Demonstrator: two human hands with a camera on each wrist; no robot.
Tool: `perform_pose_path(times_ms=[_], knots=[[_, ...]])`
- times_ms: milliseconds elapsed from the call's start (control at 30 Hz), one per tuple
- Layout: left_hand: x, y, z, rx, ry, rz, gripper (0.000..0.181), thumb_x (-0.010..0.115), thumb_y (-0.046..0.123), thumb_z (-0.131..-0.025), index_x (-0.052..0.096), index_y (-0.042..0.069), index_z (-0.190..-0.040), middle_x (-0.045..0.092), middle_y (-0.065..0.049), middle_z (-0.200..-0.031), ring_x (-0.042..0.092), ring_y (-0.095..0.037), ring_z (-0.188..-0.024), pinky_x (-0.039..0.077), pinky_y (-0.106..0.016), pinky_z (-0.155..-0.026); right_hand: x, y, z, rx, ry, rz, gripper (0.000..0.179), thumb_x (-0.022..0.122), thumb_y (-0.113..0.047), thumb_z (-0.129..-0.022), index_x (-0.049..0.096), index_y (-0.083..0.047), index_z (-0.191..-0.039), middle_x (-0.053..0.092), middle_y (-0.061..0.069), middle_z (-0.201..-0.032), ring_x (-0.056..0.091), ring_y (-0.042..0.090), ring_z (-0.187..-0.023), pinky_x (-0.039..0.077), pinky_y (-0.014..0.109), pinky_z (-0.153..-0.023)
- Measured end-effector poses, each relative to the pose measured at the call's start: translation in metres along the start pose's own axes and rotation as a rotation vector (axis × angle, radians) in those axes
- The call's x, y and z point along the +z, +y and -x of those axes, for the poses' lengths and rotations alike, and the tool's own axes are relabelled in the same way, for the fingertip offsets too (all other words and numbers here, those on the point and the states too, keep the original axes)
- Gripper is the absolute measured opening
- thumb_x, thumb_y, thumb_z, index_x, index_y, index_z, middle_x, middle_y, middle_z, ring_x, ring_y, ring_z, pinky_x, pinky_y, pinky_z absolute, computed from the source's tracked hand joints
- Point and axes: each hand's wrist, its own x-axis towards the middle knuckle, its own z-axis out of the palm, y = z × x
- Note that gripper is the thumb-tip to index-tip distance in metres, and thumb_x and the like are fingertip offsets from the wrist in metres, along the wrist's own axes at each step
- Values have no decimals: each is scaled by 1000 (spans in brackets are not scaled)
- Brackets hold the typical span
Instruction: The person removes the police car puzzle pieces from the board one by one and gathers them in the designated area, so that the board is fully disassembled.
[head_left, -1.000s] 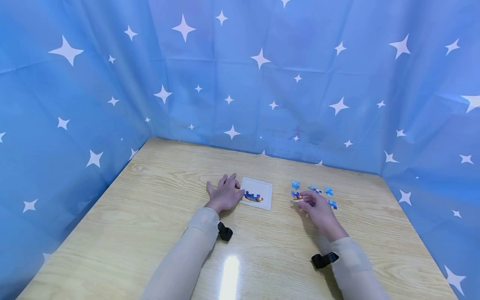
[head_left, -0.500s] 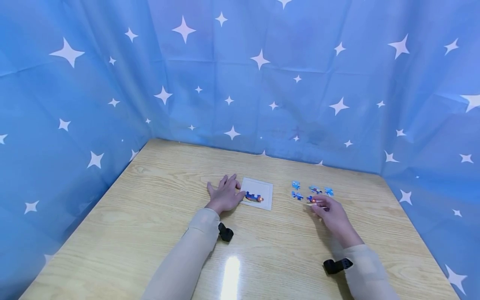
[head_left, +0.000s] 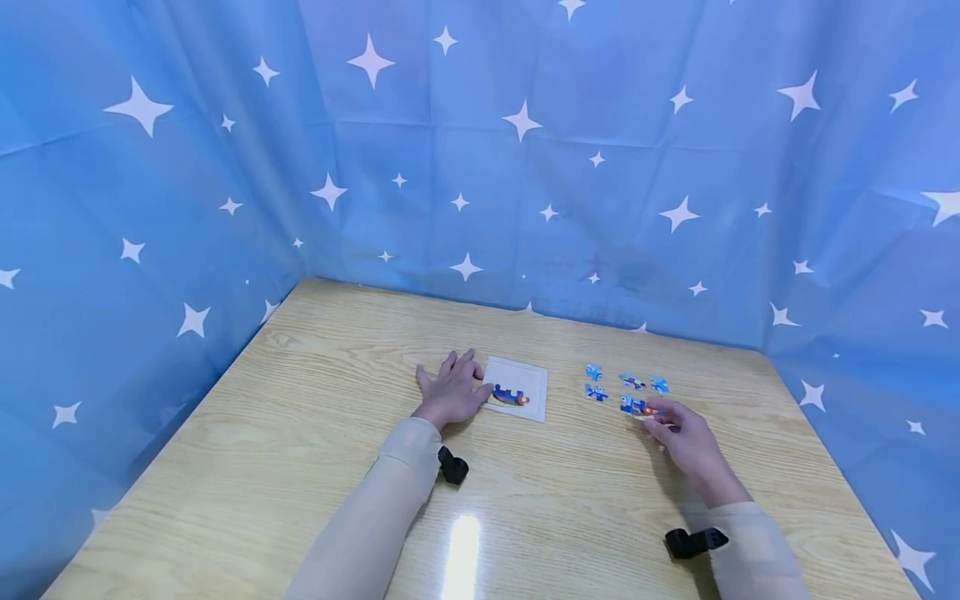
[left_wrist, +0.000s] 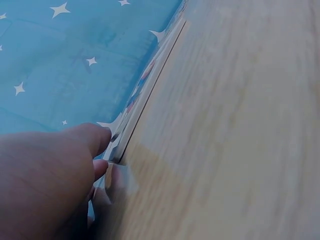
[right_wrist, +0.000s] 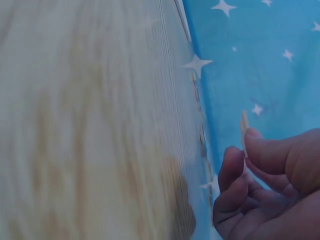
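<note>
A white puzzle board (head_left: 532, 375) lies on the table with a strip of joined jigsaw pieces (head_left: 512, 397) along its lower part. My left hand (head_left: 452, 392) rests at the board's left side, fingers spread, its thumb touching the edge. To the right of the board, my right hand (head_left: 692, 440) pinches a jigsaw piece (head_left: 648, 408) with red and orange print between thumb and forefinger. In the right wrist view that piece (right_wrist: 244, 127) stands edge-on, raised off the table. Just beside it in the head view is a loose blue piece (head_left: 628, 403).
Several more loose blue pieces lie behind the right hand, among them one at the back left (head_left: 593, 372) and one at the right (head_left: 659, 384). A blue star-patterned curtain (head_left: 480, 167) hangs round the wooden table (head_left: 360, 358).
My right hand has moved rightward and slightly nearer across the loose pieces, carrying the pinched piece and uncovering blue pieces it had hidden. The left hand and board have stayed put.
</note>
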Motion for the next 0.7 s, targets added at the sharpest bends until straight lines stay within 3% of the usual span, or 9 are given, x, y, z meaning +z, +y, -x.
perform_pose_path(times_ms=[167, 500, 700], knots=[[-1, 2, 3, 16, 9, 14, 25, 49, 45, -105, 49, 22, -98, 22, -3, -168, 12, -31, -155, -12, -77, -108, -5, 2, 4, 9, 1, 6, 44, 53, -15, -107, 45, 5, -146, 59, 20, -121, 62, 16, -90, 53, 26, -71], [6, -6, -6, 3, 4, 3, 27, 47, 53, -104, 49, 26, -100, 20, 2, -169, 10, -28, -156, -14, -76, -108, -12, 7, 9, 13, 11, 19, 44, 53, -16, -107, 46, 6, -145, 59, 21, -122, 62, 13, -91, 53, 26, -71], [2, -1, -1, 11, 11, -4, 25, 48, 48, -105, 48, 23, -99, 22, -1, -168, 12, -29, -156, -12, -76, -109, -15, 11, 10, 37, 17, 39, 43, 53, -18, -108, 47, 4, -144, 59, 23, -125, 62, 15, -92, 51, 26, -70]])
